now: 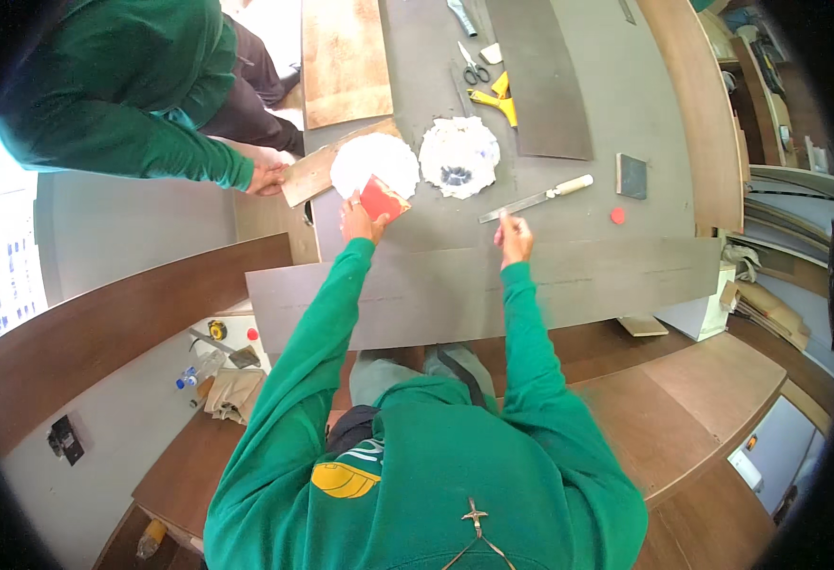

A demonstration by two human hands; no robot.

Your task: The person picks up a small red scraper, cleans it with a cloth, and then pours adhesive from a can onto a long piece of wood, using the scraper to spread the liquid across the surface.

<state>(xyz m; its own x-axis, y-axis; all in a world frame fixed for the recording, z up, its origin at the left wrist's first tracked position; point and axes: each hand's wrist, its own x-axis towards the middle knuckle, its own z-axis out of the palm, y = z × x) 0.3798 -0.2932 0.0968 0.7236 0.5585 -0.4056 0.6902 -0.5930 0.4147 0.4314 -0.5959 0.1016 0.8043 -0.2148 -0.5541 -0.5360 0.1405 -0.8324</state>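
My left hand (360,220) grips a flat red piece (383,199) with a pale edge, perhaps a sanding sheet or pad, over the near side of a round, crumpled white bundle (369,158). To its right lies a second white bundle (459,142) with a dark patch in the middle. My right hand (515,240) has its fingers curled together just below the blade of a long file-like tool with a pale handle (569,186). Whether those fingers pinch something small is too hard to see. A long grey board (417,294) lies along the near edge, below both hands.
At the left, a co-worker's hand (267,175) touches a wooden strip (314,179). Beyond are a brown board (345,66), scissors (475,68), a yellow-handled tool (496,103) and a dark panel (542,85). A dark square block (632,177) and red disc (617,216) lie right.
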